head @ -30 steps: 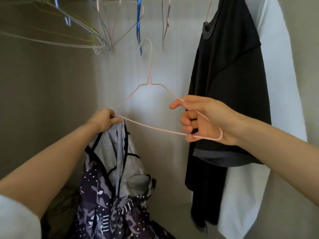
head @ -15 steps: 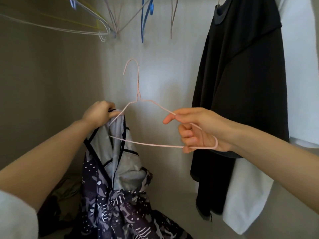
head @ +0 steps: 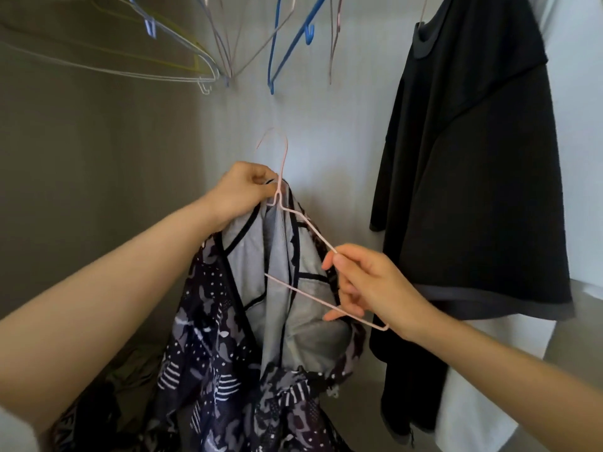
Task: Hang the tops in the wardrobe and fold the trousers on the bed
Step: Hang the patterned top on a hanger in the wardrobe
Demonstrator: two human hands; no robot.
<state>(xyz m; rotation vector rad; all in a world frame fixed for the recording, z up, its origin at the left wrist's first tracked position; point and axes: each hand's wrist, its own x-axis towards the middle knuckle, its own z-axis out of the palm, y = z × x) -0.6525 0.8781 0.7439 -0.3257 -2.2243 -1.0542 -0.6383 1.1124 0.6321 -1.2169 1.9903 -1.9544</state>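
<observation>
A dark patterned top (head: 225, 370) with a grey lining hangs from my left hand (head: 243, 187), which grips its neck edge inside the wardrobe. My right hand (head: 368, 285) pinches the right end of a pink wire hanger (head: 293, 288). The hanger's left end is tucked inside the top's neck opening, and its hook rises just right of my left hand. A black top (head: 473, 177) hangs at the right on its own hanger, in front of a white garment (head: 489, 386).
Several empty wire hangers (head: 182, 66), white, yellow and blue, hang from above at the upper left and centre. The wardrobe's back wall (head: 342, 141) and left wall (head: 81, 174) enclose the space. Dark cloth lies on the wardrobe floor (head: 130, 370) at lower left.
The pink hanger has come down and left; its left end has slid into the top's neck. My right hand has dropped lower and my left hand now sits by the hook.
</observation>
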